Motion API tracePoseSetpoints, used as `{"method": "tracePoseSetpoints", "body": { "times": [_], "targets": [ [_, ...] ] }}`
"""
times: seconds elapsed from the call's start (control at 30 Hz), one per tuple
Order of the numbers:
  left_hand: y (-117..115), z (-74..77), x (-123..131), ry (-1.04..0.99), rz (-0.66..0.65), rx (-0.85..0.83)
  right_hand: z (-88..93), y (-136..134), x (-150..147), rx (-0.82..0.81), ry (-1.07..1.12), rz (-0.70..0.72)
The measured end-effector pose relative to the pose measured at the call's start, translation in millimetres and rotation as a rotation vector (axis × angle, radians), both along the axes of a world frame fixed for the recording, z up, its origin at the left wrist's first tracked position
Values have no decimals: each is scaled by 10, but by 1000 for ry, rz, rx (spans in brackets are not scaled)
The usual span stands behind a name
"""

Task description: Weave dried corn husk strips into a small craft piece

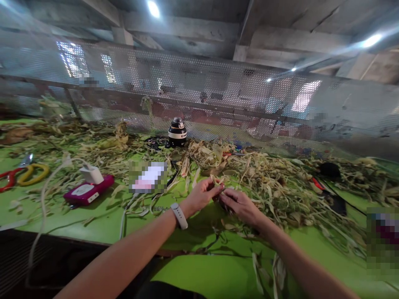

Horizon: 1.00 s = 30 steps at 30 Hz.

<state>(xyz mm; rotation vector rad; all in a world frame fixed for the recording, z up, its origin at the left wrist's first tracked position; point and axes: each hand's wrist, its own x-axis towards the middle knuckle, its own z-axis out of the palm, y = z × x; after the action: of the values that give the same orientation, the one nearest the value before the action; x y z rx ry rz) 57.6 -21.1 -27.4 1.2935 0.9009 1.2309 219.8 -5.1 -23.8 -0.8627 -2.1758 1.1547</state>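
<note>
My left hand (200, 195), with a pale band on its wrist, is closed in a pinch on a dried, yellowish plant leaf (217, 180). Close beside it, my right hand (238, 202) has its thumb and fingers pressed together at the lower side of the same piece. What exactly lies between the right fingertips is too small to make out. Both hands are just above the green tabletop (124, 228). A large heap of dried leaves and stalks (258, 178) spreads behind and to the right of them.
On the left lie scissors with yellow handles (33, 174), a red handle (11, 178), and a magenta power block (89, 191) with a white charger (91, 174) and cable. A phone (149, 176), a black jar (177, 133) and a perforated metal screen (193, 83) stand further back.
</note>
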Motion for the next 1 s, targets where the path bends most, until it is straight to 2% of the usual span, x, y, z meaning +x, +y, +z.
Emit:
{"method": "tracePoseSetpoints", "body": {
  "times": [0.27,0.4,0.5,0.57,0.73,0.87,1.0],
  "targets": [
    [23,20,-68,30,21,0,26,-39,-24,0,-39,-9],
    [12,41,-118,125,-49,-3,128,-62,48,185,-108,-41],
    [-21,40,-112,130,-165,-37,219,-38,118,356,-96,-214],
    [-37,12,-75,110,-249,-42,229,-2,130,422,-79,-272],
    [-34,-69,7,64,-373,22,114,64,39,402,-108,-86],
    [-28,-73,-36,202,-408,26,77,44,-11,459,-116,-61],
    [-50,-56,-94,288,-497,0,59,10,-20,522,-156,-31]
  ]
}}
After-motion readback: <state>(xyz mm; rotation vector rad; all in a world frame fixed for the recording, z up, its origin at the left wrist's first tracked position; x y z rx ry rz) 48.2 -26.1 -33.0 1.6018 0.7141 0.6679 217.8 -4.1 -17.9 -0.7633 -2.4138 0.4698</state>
